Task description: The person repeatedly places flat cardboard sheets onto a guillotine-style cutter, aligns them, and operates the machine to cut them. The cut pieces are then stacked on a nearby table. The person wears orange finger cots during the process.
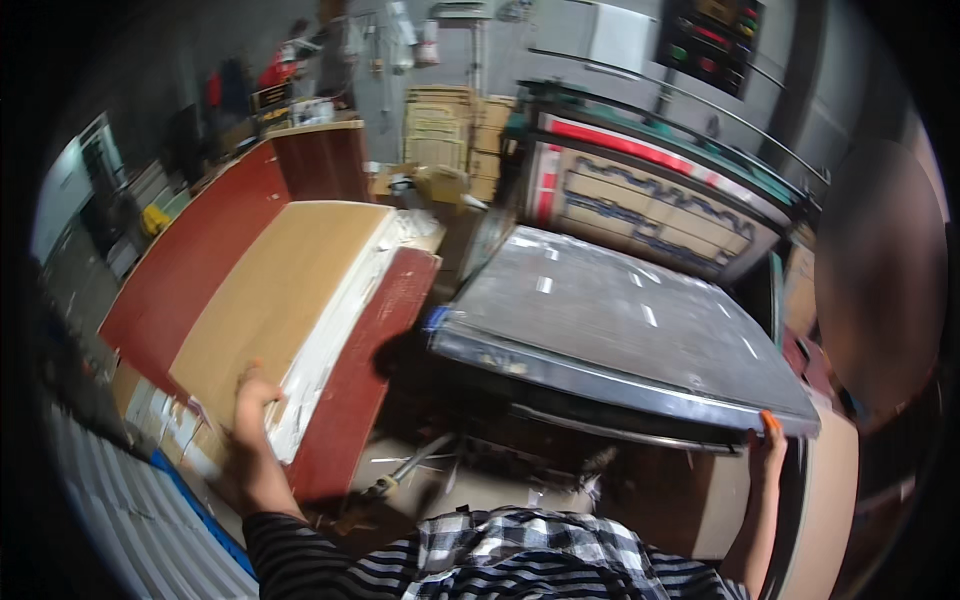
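Note:
A thick stack of brown cardboard sheets point(300, 270) with white edges lies at the left. My left hand point(257, 395) is at the near end of this stack, thumb apart from the fingers, holding nothing I can see. A press with a flat grey metal plate point(620, 320) stands to the right, several small white strips on its surface. My right hand point(768, 445) touches the plate's near right corner with outstretched fingers, an orange covering on a fingertip. Behind the plate rises the press's upright board point(650, 210), bearing dark wavy strips and a red-and-white border.
Dark red panels point(205, 255) flank the stack. Below the plate's front runs a metal bar point(620, 430). A tan board point(825, 500) stands by my right forearm. Corrugated grey sheeting point(150, 520) fills the lower left. Wooden frames point(440, 125) lean at the back wall.

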The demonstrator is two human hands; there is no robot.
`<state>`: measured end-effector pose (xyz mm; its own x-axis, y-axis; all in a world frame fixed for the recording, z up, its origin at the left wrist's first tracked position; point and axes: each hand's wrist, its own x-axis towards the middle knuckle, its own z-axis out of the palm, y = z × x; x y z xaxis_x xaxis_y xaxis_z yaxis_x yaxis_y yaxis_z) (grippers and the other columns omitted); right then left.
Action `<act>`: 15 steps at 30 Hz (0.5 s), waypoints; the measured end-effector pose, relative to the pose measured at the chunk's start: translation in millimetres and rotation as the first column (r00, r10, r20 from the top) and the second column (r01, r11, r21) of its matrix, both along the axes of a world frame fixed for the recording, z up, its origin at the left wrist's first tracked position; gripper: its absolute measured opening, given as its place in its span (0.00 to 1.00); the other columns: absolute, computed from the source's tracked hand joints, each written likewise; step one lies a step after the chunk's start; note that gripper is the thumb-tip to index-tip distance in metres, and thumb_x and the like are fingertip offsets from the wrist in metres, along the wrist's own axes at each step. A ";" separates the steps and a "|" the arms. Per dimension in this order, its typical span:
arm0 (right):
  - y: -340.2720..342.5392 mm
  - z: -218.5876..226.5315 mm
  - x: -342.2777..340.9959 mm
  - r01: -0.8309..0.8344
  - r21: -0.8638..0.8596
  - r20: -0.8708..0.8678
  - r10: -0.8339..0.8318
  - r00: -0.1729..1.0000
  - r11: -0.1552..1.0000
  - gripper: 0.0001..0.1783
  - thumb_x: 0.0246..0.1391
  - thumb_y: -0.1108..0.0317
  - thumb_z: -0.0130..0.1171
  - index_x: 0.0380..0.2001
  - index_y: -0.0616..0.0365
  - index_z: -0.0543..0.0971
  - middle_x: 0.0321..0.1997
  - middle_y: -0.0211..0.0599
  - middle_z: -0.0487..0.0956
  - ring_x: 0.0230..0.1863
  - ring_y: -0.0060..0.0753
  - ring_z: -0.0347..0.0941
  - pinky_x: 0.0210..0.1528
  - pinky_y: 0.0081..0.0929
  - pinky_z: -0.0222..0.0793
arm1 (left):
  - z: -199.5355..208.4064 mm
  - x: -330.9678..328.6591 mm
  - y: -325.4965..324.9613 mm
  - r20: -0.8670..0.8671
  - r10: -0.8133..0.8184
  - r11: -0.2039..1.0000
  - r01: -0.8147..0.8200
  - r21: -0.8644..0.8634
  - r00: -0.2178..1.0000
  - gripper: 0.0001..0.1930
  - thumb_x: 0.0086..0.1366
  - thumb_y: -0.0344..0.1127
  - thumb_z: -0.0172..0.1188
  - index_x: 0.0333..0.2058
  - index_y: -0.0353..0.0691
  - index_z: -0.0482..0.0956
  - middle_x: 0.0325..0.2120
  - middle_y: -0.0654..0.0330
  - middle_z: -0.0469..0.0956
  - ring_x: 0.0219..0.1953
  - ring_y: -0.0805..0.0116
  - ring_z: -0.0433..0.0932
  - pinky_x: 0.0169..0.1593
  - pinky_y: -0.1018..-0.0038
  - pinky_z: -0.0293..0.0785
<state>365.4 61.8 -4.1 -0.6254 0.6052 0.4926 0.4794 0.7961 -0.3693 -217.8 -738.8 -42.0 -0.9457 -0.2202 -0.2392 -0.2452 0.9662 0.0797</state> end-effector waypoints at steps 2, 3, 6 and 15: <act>64.7 -16.8 143.4 0.507 0.137 0.144 -0.524 0.840 0.851 0.37 0.49 0.63 0.66 0.62 0.57 0.64 0.61 0.47 0.69 0.62 0.47 0.65 0.62 0.42 0.63 | 26.7 -1.1 81.4 -0.114 0.041 0.835 0.029 0.549 0.993 0.51 0.40 0.30 0.73 0.65 0.38 0.56 0.58 0.43 0.68 0.58 0.52 0.70 0.59 0.66 0.68; 78.0 -25.2 209.9 0.765 0.116 0.228 -0.767 0.600 0.634 0.41 0.49 0.56 0.67 0.65 0.54 0.62 0.66 0.48 0.64 0.65 0.48 0.61 0.64 0.43 0.61 | 20.1 -14.0 112.6 -0.274 -0.049 0.832 0.191 0.520 0.960 0.48 0.43 0.29 0.71 0.64 0.37 0.57 0.58 0.43 0.67 0.60 0.52 0.68 0.61 0.66 0.65; 70.9 -44.3 295.3 0.971 0.072 0.600 -0.788 0.140 0.227 0.60 0.38 0.29 0.61 0.69 0.52 0.54 0.74 0.42 0.50 0.73 0.44 0.46 0.68 0.56 0.48 | 42.1 -19.4 184.4 -0.630 -0.242 0.744 0.558 0.367 0.738 0.39 0.52 0.23 0.64 0.63 0.35 0.59 0.60 0.43 0.65 0.63 0.52 0.64 0.65 0.66 0.59; 47.3 -103.3 384.2 0.901 0.008 0.467 -0.798 0.380 0.434 0.48 0.41 0.38 0.67 0.59 0.59 0.66 0.69 0.46 0.59 0.71 0.47 0.49 0.66 0.63 0.46 | 144.7 154.7 544.4 -0.675 -0.666 0.269 0.946 0.181 0.318 0.33 0.53 0.21 0.61 0.60 0.37 0.67 0.62 0.53 0.64 0.62 0.55 0.65 0.65 0.70 0.57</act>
<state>749.7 109.1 -107.4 0.2043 0.9676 0.1485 0.9768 -0.1915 -0.0958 -63.1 -194.3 102.7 -0.5235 0.7374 0.4268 0.8411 0.3674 0.3970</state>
